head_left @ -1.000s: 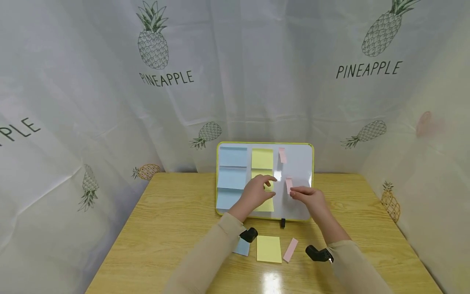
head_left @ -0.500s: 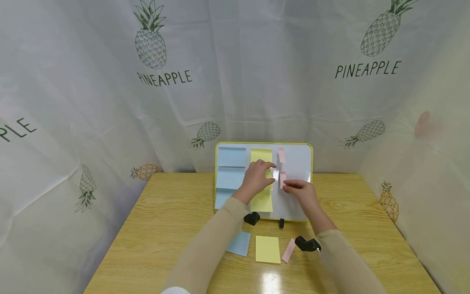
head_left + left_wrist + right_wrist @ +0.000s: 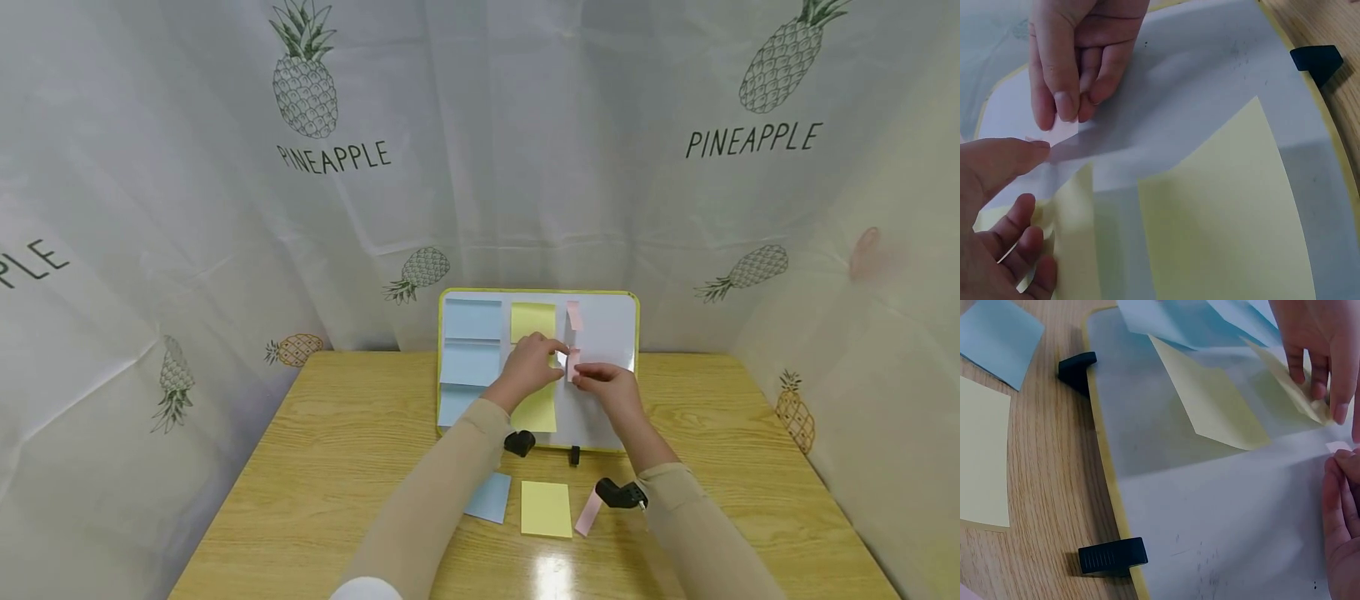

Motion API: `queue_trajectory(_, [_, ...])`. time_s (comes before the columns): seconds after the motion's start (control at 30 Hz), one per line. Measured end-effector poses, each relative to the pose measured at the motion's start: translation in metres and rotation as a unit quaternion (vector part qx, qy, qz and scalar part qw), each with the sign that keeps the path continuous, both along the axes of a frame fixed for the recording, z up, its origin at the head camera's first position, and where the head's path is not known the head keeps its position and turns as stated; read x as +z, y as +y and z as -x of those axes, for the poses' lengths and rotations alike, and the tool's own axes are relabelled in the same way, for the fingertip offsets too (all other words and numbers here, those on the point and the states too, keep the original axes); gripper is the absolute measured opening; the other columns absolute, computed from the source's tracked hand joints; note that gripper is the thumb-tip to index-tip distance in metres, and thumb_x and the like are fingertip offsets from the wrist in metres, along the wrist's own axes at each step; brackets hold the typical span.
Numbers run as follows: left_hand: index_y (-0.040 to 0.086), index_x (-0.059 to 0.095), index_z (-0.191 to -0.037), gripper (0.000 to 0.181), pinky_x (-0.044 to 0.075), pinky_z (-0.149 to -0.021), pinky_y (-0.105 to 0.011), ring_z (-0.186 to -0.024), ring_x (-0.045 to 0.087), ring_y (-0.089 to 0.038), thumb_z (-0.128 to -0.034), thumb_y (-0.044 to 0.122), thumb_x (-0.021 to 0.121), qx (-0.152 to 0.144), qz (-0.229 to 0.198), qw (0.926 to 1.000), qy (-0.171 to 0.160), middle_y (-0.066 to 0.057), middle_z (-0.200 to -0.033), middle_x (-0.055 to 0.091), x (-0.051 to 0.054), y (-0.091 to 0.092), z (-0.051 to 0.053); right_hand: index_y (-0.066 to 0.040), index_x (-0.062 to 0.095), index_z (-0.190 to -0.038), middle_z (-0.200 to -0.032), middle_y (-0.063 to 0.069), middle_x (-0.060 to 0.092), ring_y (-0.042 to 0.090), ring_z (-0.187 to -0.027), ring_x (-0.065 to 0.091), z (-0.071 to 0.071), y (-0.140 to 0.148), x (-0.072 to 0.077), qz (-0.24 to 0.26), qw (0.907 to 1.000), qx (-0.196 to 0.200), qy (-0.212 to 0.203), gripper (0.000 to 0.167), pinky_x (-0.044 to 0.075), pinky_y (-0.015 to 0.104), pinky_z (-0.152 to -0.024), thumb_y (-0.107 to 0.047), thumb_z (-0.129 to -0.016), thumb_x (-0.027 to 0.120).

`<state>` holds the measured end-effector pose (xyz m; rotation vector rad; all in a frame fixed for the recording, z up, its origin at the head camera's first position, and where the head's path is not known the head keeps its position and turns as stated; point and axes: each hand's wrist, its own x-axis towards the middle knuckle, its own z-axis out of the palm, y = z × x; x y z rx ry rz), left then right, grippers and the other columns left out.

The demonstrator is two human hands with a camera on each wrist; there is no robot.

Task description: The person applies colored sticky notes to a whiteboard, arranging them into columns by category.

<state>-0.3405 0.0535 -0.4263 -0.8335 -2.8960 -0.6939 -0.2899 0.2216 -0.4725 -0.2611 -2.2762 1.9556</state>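
Note:
On a yellow-edged whiteboard point(image 3: 606, 329), my right hand point(image 3: 613, 393) pinches the lower end of a pink sticky note point(image 3: 573, 358) between thumb and fingers. From the left, my left hand point(image 3: 527, 368) reaches across the yellow notes, one fingertip at the pink note's upper end; whether it presses is unclear. Its other fingers are loosely bent in the left wrist view. Above hangs another pink note point(image 3: 574, 315). Yellow notes point(image 3: 534, 320) form the middle column, partly covered by my left hand, and blue notes point(image 3: 472, 362) the left column.
On the wooden table point(image 3: 330, 450) before the board lie a blue pad point(image 3: 490, 498), a yellow pad point(image 3: 546, 509) and a pink pad point(image 3: 588, 515). Black feet point(image 3: 1113, 555) stick out under the board. A pineapple-print curtain point(image 3: 525, 167) hangs behind.
My right hand has moved the pink note left and slightly up, into line under the upper pink note. My left hand has risen and come in to the note's upper end.

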Motion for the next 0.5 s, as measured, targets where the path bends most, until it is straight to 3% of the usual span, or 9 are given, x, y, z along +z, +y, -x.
queue_trajectory(0.17, [0.031,0.068,-0.123,0.036,0.043,-0.072,-0.025,-0.094,0.048,-0.014,-0.0877,0.029,0.075,0.000,-0.007,1.0000,-0.004,0.003,-0.106,0.055,0.0027,0.0007,-0.0020,0.003,0.070,-0.113,-0.097,0.001,0.071,0.007,-0.081,0.067,-0.0008,-0.0013,0.0020,-0.002,1.0000,-0.001,0.001,0.030,0.052,0.020,-0.075,-0.011,-0.087,0.075])
queue_trajectory(0.5, [0.033,0.067,-0.125,0.038,0.042,-0.070,-0.025,-0.091,0.046,-0.015,-0.0878,0.029,0.075,0.009,-0.001,1.0000,0.003,0.002,-0.104,0.054,0.0005,0.0033,-0.0014,-0.002,0.072,-0.113,-0.107,0.003,0.070,0.011,-0.090,0.063,-0.0032,0.0009,0.0006,-0.013,0.9998,-0.015,-0.010,0.034,0.049,0.019,-0.078,-0.020,-0.085,0.078])
